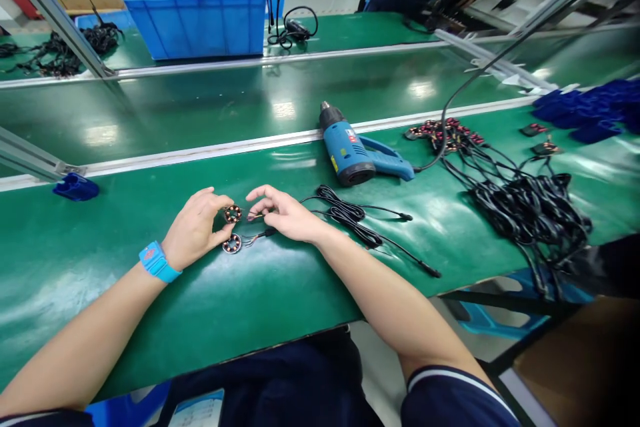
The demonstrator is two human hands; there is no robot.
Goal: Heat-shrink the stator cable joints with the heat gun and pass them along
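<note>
We note a small round copper-wound coil ring (233, 214) pinched in the left hand (196, 229); a second ring (232, 243) lies below on the glossy green counter (125, 240). The right hand (284, 215), fingers loosely curled, grips its thin wire leads (256, 216). A blue heat gun (356, 155) rests near.

glossy green bench mat (150, 227); blue plastic heat gun (353, 155); copper-wound coil rings (233, 214).

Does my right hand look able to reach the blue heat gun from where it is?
Probably yes. The right hand rests on the green table, and the heat gun lies just beyond it to the right. Only a loose black cable lies between, flat on the table.
</note>
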